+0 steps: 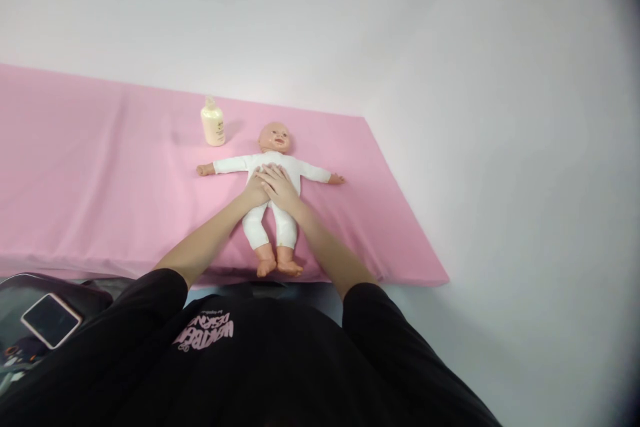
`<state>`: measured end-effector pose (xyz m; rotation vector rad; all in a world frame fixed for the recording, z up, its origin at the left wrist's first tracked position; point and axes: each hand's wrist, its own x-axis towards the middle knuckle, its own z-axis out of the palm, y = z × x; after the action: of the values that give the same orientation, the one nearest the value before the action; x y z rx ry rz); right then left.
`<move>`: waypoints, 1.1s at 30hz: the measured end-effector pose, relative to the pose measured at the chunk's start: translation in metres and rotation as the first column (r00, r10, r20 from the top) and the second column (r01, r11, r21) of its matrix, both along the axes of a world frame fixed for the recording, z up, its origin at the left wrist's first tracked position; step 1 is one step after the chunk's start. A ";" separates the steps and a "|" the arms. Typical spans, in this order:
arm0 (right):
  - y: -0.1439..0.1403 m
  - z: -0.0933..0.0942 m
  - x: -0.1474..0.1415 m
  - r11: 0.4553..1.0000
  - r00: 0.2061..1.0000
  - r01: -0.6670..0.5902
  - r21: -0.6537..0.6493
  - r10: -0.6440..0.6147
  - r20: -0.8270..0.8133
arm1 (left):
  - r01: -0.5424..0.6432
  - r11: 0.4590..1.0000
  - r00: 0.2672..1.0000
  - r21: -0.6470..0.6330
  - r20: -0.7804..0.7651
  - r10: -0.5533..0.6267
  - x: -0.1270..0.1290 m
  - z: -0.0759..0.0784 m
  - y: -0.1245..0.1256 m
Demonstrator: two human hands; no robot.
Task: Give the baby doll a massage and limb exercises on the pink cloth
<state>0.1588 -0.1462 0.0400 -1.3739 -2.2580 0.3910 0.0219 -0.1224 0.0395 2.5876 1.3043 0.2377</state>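
Doll (273, 193) of pale plastic in a white bodysuit, flat on its back, arms spread, feet toward the near edge. Pressed at the belly under both hands: right hand (279, 188) open, fingers flat, laid over the left hand (255, 192), also open and flat. Spread beneath, a pink cloth-covered mat (100, 193) against a plain white wall. Stood just far-left of the head, a cream plastic bottle (213, 122). Extended from black sleeves, both bare forearms, converging at the torso.
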 end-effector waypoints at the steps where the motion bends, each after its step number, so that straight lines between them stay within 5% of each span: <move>1: 0.007 0.002 0.000 1.000 1.000 -0.009 -0.009 0.009 0.005 | 0.010 1.000 1.000 -0.003 -0.002 -0.010 0.000 0.001 0.000; 11: 0.052 0.002 0.009 0.996 0.995 0.090 -0.024 -0.091 -0.032 | -0.002 1.000 0.976 0.020 0.216 -0.002 -0.008 0.005 0.005; 21: 0.033 0.006 0.012 0.939 0.937 0.340 -0.049 -0.334 0.103 | -0.157 0.984 0.885 -0.083 0.431 0.178 -0.017 -0.018 0.019; 27: 0.024 -0.001 0.014 0.901 0.907 0.421 -0.101 -0.421 0.023 | -0.212 0.971 0.861 -0.114 0.448 0.240 -0.022 -0.037 0.033; 33: -0.002 -0.005 0.005 0.870 0.875 0.481 -0.107 -0.470 0.117 | -0.303 0.935 0.805 -0.186 0.475 0.355 -0.018 -0.053 0.039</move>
<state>0.1634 -0.1485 0.0351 -1.9862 -1.8865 0.3170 0.0040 -0.0837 -0.0130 1.9918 1.4912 0.8257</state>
